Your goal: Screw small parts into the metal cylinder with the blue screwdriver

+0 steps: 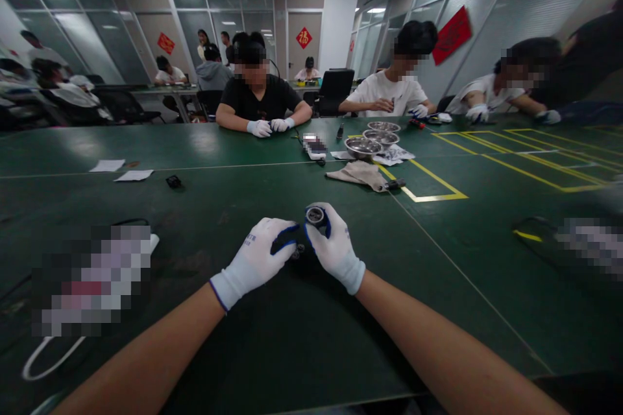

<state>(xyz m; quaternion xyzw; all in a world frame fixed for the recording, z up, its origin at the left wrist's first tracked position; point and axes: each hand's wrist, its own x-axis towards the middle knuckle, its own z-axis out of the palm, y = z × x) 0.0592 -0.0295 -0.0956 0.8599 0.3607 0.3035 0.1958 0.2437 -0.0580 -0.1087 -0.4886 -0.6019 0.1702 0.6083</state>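
Note:
Both of my hands wear white gloves with blue palms. My right hand [331,243] is closed around a dark cylindrical part [315,215], whose round end with a pale rim faces up. My fingers hide the rest of that part. Just to its left, my left hand [265,246] is curved with its thumb and fingers apart and nothing visible between them. A few small dark round pieces [298,251] are by the tip of its thumb; whether they touch the glove I cannot tell. Below both hands is the green table [272,350].
A beige cloth [360,175] with a dark-handled tool [393,185], metal bowls [363,148] and a power strip [314,146] lie ahead. At left are a blurred-out strip [102,279], a small black part [174,181] and white papers [134,175]. Several people sit across the table.

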